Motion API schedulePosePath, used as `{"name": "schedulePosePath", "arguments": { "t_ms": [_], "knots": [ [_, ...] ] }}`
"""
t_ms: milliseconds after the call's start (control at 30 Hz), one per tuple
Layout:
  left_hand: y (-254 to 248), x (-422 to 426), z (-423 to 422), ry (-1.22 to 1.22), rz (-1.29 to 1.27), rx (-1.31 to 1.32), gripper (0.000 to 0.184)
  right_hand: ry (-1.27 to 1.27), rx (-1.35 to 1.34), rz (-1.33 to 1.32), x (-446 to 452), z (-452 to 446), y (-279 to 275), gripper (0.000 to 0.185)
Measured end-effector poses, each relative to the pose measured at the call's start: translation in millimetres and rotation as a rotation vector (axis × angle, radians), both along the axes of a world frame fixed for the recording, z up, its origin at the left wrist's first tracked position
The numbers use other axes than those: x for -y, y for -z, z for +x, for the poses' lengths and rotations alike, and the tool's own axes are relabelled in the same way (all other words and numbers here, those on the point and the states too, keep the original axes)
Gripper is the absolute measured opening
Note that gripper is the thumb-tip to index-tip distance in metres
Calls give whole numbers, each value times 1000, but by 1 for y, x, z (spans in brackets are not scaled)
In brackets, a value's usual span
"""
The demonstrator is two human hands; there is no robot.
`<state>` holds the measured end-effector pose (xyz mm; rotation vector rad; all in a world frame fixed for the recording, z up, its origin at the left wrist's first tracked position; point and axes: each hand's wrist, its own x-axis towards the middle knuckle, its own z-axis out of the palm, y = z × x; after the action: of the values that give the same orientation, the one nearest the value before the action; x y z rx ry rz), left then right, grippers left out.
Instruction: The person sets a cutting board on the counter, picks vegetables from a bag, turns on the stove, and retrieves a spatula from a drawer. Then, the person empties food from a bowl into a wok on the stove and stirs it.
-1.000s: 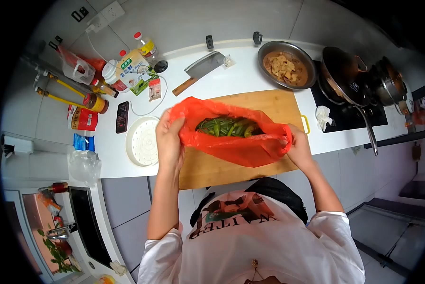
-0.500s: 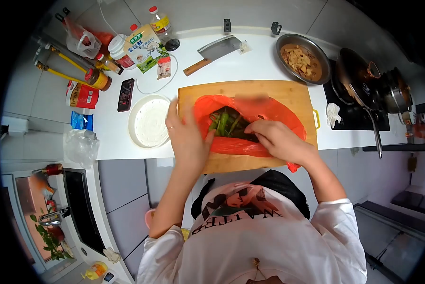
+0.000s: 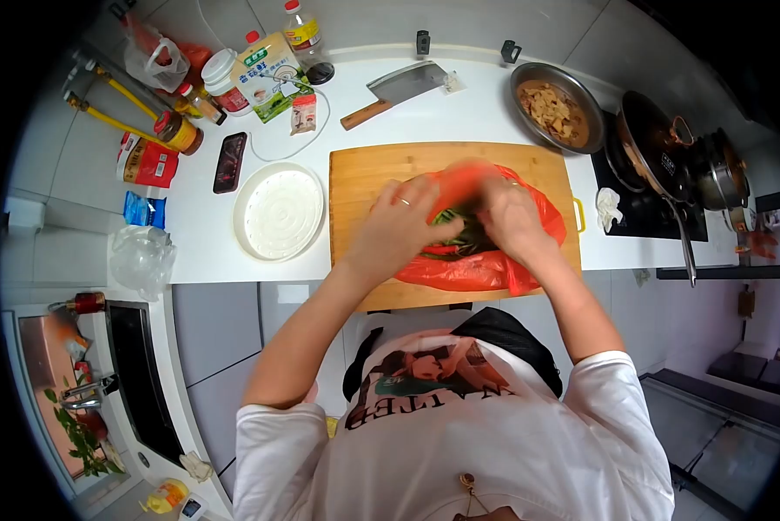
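Note:
A red plastic bag (image 3: 468, 272) lies crumpled on the wooden cutting board (image 3: 364, 165), with green peppers (image 3: 466, 236) showing in its opening. My left hand (image 3: 394, 227) is at the bag's left rim, its fingers curled on the plastic and its thumb over the opening. At the right side of the opening, my right hand (image 3: 513, 219) grips the bag's rim. Motion blurs the fingertips and the raised red plastic between the hands. Part of the peppers is hidden by the hands and the bag.
Left of the board stands a round white dish (image 3: 279, 213), with a phone (image 3: 229, 162) beyond it. A cleaver (image 3: 399, 91) lies behind the board. A metal bowl of food (image 3: 557, 108) stands at back right, near the stove (image 3: 651, 215) with pans. Bottles and packets line the back left.
My left hand has moved right, gathering the bag's left side inward. My right hand has come up from the peppers to the rim. The opening is narrower.

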<state>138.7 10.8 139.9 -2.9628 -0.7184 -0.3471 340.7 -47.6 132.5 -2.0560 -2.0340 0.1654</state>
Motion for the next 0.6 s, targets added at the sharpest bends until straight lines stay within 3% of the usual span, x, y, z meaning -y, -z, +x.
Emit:
{"name": "schedulePosePath", "arguments": {
  "t_ms": [33,67,100,167,200,367,567,600],
  "knots": [
    [-1,1,0,254,-28,43,28,-31,-66,131,-5,-6,8,55],
    [8,0,-2,211,-56,-22,17,-24,0,148,-11,-10,11,57],
    [17,-4,-4,206,-56,-20,17,-28,2,147,-17,-11,16,57],
    [30,-14,-6,-137,180,-55,16,95,-28,228,-29,-13,26,61],
    [26,-16,-8,-243,144,-47,32,88,-40,285,-29,-14,25,50],
    [30,-24,-9,-397,194,49,46,-94,-220,293,-32,-36,56,22],
    [38,-24,-5,-411,234,-3,43,10,-79,-109,-60,-51,103,22],
    [39,-24,-5,-397,229,-15,42,21,53,-166,-58,-56,96,25]
  ]
}}
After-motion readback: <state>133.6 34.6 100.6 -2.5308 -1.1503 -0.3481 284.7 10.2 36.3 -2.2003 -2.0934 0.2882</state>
